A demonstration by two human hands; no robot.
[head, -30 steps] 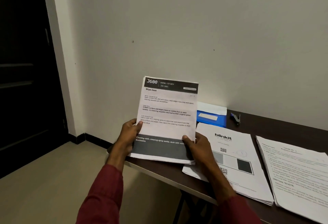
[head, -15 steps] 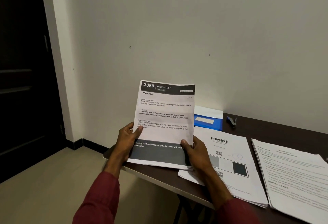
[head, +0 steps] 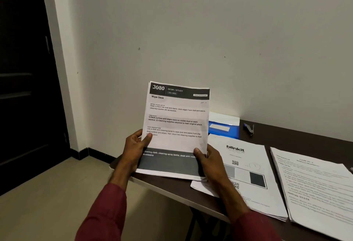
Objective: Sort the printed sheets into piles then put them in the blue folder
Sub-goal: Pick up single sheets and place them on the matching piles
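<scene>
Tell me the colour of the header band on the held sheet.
Black with white lettering; the header band shows best in the head view.

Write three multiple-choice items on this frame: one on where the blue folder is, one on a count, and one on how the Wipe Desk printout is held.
1. Where is the blue folder?
A. On the table by the wall, behind the blinkit pile
B. On the floor
C. On a chair

2. How many piles of sheets lie flat on the table?
A. One
B. Two
C. Four

3. How is the Wipe Desk printout held?
A. Lying untouched
B. By one hand alone
C. Upright in both hands

Key:
1 A: the folder lies beyond the blinkit pile, near the wall.
2 B: the blinkit pile and the text pile lie side by side.
3 C: the left hand and the right hand grip its lower corners.
</scene>
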